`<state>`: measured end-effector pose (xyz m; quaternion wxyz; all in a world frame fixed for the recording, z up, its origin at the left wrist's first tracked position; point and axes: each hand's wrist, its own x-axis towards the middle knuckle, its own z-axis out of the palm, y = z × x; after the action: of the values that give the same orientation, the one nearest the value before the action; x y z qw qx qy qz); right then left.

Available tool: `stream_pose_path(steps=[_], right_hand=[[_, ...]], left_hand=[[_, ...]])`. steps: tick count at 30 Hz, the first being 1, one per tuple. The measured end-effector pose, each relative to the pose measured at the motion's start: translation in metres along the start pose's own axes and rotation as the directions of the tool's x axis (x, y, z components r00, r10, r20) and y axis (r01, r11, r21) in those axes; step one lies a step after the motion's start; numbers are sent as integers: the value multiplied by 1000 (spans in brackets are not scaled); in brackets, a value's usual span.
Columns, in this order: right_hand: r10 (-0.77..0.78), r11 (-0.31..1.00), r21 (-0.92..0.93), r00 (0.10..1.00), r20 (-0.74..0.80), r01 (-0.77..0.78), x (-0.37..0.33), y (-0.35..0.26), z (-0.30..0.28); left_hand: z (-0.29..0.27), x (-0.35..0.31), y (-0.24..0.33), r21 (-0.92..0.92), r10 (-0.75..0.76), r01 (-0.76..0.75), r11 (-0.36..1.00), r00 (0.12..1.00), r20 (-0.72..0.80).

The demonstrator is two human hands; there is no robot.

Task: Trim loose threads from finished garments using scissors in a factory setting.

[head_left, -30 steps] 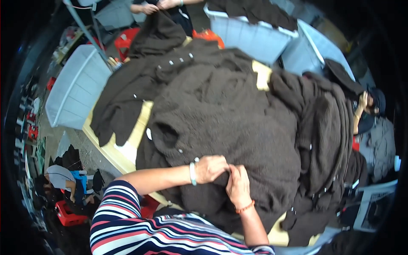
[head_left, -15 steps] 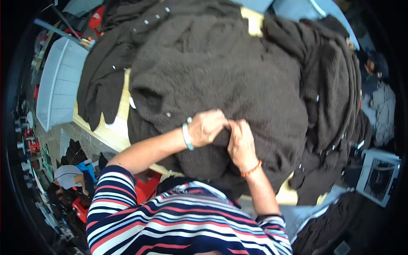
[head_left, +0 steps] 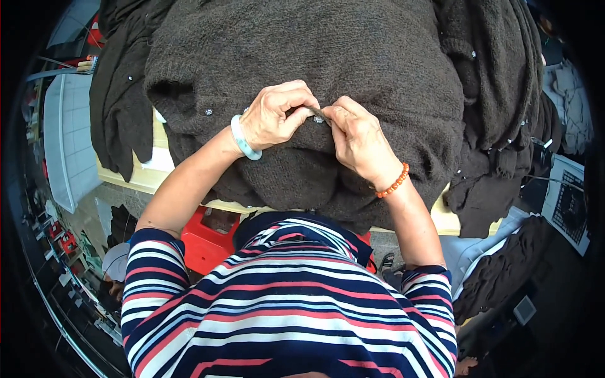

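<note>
Since the earlier frames the view has tipped downward, showing more of the red stool (head_left: pixel 207 251). The left hand (head_left: pixel 274 116) and right hand (head_left: pixel 360 135) have fingers clamped on the brown knit garment (head_left: pixel 302 57), beside a shiny button (head_left: pixel 319 119), over the bench (head_left: pixel 447 222).

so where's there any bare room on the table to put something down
Just slivers of table: at the left, between a brown garment and the big pile, beside something white; at the right, between the right forearm and more brown clothes. The middle is crowded: pile, left hand and right hand together.
</note>
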<state>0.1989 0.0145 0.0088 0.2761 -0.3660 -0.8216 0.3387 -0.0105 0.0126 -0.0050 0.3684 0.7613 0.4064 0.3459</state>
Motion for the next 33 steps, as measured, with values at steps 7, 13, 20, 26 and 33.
stream_pose_path(steps=[7,13,20,26,33], right_hand=[[218,890,354,950,225,-288,-5,9,-13],[312,700,600,922,229,-386,-3,2,-16],[139,553,822,988,68,-135,-10,-36,-63],[58,995,-74,993,-102,-66,21,-49,-60],[351,925,140,935,47,-354,40,21,-71]], left_hand=[[-6,1,13,-127,-97,107,986,992,84],[-10,-6,35,-100,-150,149,984,989,-1],[-42,-34,47,710,-25,85,699,995,-95],[-67,-12,128,-343,51,-44,938,999,11],[-66,-3,117,-207,236,-231,951,972,2]])
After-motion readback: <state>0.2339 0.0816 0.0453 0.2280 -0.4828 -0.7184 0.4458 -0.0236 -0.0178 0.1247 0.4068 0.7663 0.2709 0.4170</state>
